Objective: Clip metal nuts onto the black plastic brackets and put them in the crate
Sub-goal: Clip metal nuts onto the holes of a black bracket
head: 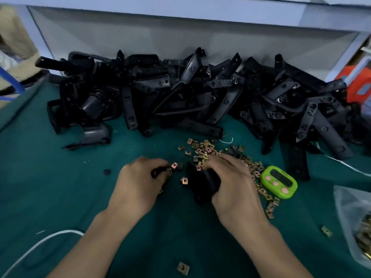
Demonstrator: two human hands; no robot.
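Brackets (190,93) heaped along far mat (50,187) edge

No text, label, brand, number or sign is legible anywhere in view.

Lime-green plastic timer with pink buttons (279,182), on the worktop: the screen is dark and any digits are too blurred to read.

Pile of black plastic brackets (180,93): any moulded marks are too small to tell.

Clear plastic bag (350,215) at the right edge: no print can be made out.
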